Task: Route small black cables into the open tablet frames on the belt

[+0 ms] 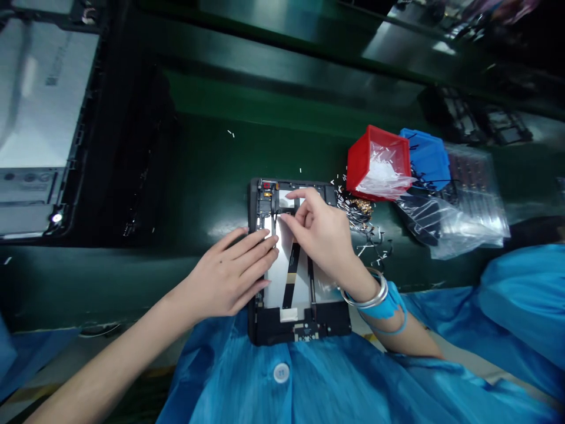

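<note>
Inspection at the near edge of the green conveyor belt (185, 188): the wearer's blue anti-static smock (273, 388), fastened with a white snap button (281, 372), fills the foreground. A silver bangle (364, 296) and a blue wrist strap (380, 309) are on the right wrist. The work piece is a black tablet frame (300, 333), lying flat and squared roughly to the near edge of the belt, directly in front of the wearer. The left hand (225, 274) is open, fingers extended and slightly spread, with the fingertips resting on the left side of the frame; it grips nothing. The right hand (320, 229) is over the upper part of the frame, thumb and forefinger closed in a tight pinch on a short black flex cable (291, 207); the remaining fingers are curled behind them. A white-silver panel (285, 253) lines the middle of the frame, with two long black ribbon cables (291, 277) running across it. Just beyond the frame's far right corner lies a loose heap of small black and gold flex parts (357, 212), with white scraps scattered nearby. Further along the belt stand a red plastic bin (368, 159) holding a clear bag of white pieces and a blue plastic bin (426, 159), beside a clear bag of dark parts (454, 215). At the far left corner, a large panel in a black tray (44, 100) lies on the belt.
</note>
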